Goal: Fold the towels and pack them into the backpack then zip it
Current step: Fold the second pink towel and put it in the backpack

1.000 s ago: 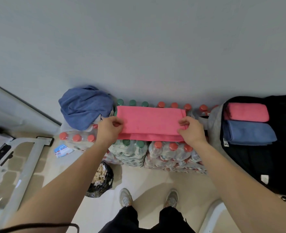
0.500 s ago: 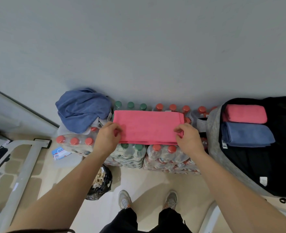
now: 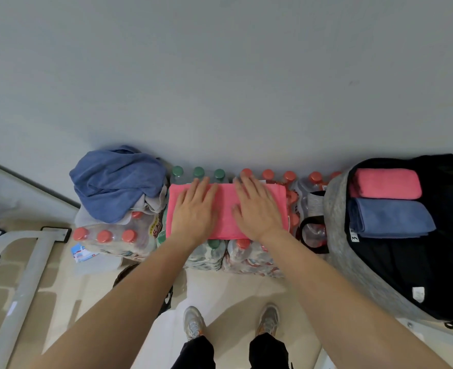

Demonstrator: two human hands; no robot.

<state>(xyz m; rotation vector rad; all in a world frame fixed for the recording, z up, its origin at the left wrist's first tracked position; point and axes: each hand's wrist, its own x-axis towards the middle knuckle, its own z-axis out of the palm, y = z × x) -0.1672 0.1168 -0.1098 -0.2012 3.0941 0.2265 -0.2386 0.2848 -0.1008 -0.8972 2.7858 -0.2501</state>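
At frame centre, one pink towel (image 3: pixel 225 211), a flat plush rectangle with its long axis left-right, is pressed onto wrapped bottle packs (image 3: pixel 246 259) by the left hand (image 3: pixel 194 209) and right hand (image 3: pixel 257 209), fingers straight and flat. Two folded towels, a packed pink towel (image 3: pixel 386 186) and a packed blue towel (image 3: pixel 390 218), are stowed in the open backpack (image 3: pixel 337 235) at right. One crumpled blue towel (image 3: pixel 116 182) is heaped at left.

Single head-worn wide-angle view, looking forward and steeply down, close over both forearms; grey wall (image 3: pixel 220 75) fills top, floor (image 3: pixel 228 294) and shoes (image 3: pixel 193 322) at bottom.
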